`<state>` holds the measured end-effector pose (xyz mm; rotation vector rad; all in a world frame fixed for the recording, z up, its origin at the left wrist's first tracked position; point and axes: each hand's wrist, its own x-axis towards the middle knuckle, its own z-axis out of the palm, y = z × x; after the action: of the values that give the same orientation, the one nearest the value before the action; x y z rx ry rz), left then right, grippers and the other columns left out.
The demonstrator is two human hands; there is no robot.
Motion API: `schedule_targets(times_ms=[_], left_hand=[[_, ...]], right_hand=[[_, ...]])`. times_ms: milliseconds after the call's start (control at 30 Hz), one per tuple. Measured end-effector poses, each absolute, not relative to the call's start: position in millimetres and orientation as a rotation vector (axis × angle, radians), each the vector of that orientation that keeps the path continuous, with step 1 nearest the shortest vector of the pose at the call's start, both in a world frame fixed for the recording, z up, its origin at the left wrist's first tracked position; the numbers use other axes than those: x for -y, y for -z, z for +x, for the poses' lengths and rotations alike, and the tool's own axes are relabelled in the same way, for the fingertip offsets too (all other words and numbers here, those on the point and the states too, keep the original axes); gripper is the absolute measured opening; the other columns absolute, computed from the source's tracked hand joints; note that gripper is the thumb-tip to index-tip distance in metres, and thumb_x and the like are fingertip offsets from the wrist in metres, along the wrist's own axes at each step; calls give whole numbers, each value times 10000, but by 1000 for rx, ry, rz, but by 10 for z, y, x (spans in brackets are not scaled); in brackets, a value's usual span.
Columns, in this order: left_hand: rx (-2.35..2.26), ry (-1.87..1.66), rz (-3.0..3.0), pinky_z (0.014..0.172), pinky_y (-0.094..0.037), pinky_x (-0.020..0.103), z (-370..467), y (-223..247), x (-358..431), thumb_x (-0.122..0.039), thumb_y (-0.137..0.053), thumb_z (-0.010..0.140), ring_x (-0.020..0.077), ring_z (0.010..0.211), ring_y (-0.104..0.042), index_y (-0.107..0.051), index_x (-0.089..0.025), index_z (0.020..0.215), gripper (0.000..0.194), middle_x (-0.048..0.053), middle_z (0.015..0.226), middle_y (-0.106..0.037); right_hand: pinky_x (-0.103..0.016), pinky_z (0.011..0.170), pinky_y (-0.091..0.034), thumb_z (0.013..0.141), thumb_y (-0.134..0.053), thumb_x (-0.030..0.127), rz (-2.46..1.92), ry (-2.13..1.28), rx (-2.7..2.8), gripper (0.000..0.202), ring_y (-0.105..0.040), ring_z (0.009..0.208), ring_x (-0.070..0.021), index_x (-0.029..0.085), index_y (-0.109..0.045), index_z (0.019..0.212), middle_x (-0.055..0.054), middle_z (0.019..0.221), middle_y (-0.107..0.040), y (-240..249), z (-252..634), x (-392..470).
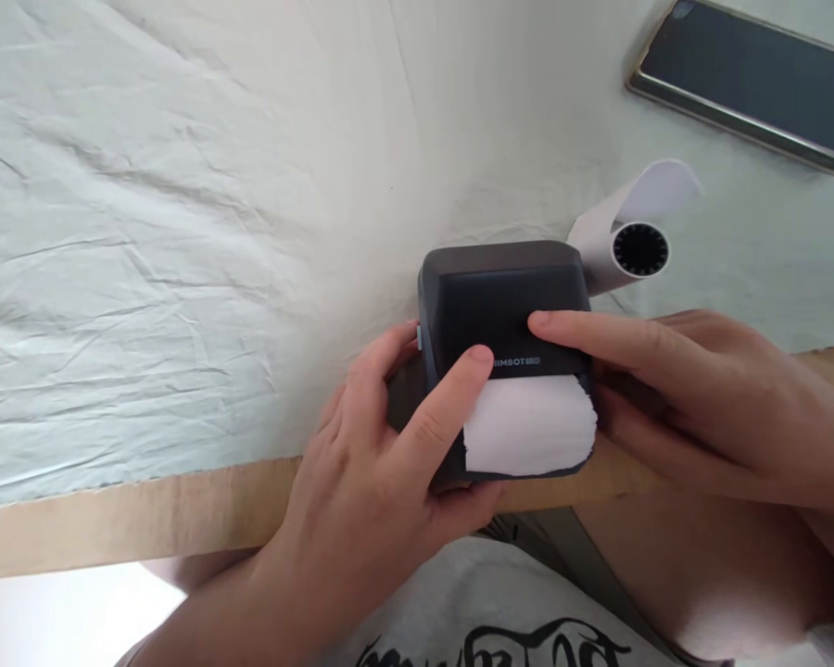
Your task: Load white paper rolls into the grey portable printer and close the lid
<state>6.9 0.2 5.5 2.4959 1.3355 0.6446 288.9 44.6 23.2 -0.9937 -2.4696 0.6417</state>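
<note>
A dark grey label printer [507, 306] with pale lettering on its lid is held between both hands near the table's front edge. White paper [532, 428] with a ragged edge sticks out of it on the side toward me. My left hand [382, 454] wraps around the printer's left side, one finger resting on the lid by the lettering. My right hand [681, 389] grips the right side, with a fingertip on the lid. Just behind the printer lies a roll of white paper [601, 241], its black ridged core facing right and its loose end curling up.
A smartphone [751, 79] in a clear-edged case lies at the back right. Wrinkled pale cloth [181, 232] covers the table, whose bare wooden edge [145, 523] runs along the front, close to my body.
</note>
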Motion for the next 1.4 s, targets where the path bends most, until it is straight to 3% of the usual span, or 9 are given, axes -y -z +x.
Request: schedule_targets(times_ms=[167,300,500,767,900,1033,1133,1233,1400], left_hand=[[-1372,-643,2436,1127,-712,552,105,-48,6,-367,-722,1041,424,1441,-734,-390,-192,1729,785,251,1620,-613],[-1461,-603,2402,1131,-703,609,108,-39,-2,-552,-757,1005,457,1430,-738,-229,-186,1816,1034,244,1616,-652],[-1465,-501,2415,1200,-648,599,52,-57,-10,-672,-770,1006,446,1494,-698,-287,-189,1800,1048,260,1653,-628],[-1414,-538,2444,1240,-629,582,-17,-62,-85,-770,-691,1061,406,1512,-709,-379,-252,1794,950,187,1684,-671],[-1416,-553,2459,1159,-687,573,-18,-71,-88,-773,-717,1041,420,1486,-728,-431,-237,1760,941,190,1676,-679],[-1447,-508,2419,1158,-686,604,-5,-50,-79,-630,-748,1047,435,1500,-715,-340,-262,1802,934,169,1704,-655],[-1436,-577,2385,1217,-639,610,8,0,-67,-791,-685,1031,446,1520,-694,-238,-256,1840,1068,166,1718,-637],[-1419,-595,2433,1228,-608,590,26,38,-52,-808,-667,1039,441,1534,-678,-270,-212,1820,1060,208,1686,-655],[-1405,-579,2532,1220,-587,579,40,25,-56,-713,-639,1091,421,1537,-670,-349,-158,1762,919,251,1638,-677]], right_hand=[[-208,449,-394,1074,-446,94,-997,-630,2474,534,-450,465,-69,276,-468,1576,112,667,-515,-255,2906,-445],[-205,448,-394,1039,-466,58,-983,-654,2458,611,-479,469,-70,266,-427,1613,114,678,-542,-240,2877,-451],[-182,507,-444,1014,-447,-5,-982,-829,2333,871,-555,539,-70,307,-217,1793,94,770,-657,-222,2864,-431],[-249,473,-369,1071,-418,95,-1119,-680,2323,845,-445,521,-91,246,-150,1858,77,722,-550,-141,2832,-335],[-238,468,-383,1034,-424,80,-1111,-716,2324,891,-463,515,-85,304,-151,1852,83,732,-571,-143,2808,-379],[-201,497,-432,1001,-411,29,-1081,-770,2276,914,-511,519,-63,340,-170,1826,114,720,-597,-210,2791,-415],[-167,493,-451,1063,-468,52,-1045,-874,2261,824,-535,511,-49,324,-219,1800,129,693,-600,-292,2787,-417],[-167,474,-444,1094,-600,159,-1098,-779,2242,697,-478,469,-41,305,-353,1729,139,662,-586,-360,2768,-419],[-230,601,-524,1114,-614,272,-1329,-625,2277,421,-495,520,-65,282,-559,1531,109,707,-669,-478,2771,-444]])
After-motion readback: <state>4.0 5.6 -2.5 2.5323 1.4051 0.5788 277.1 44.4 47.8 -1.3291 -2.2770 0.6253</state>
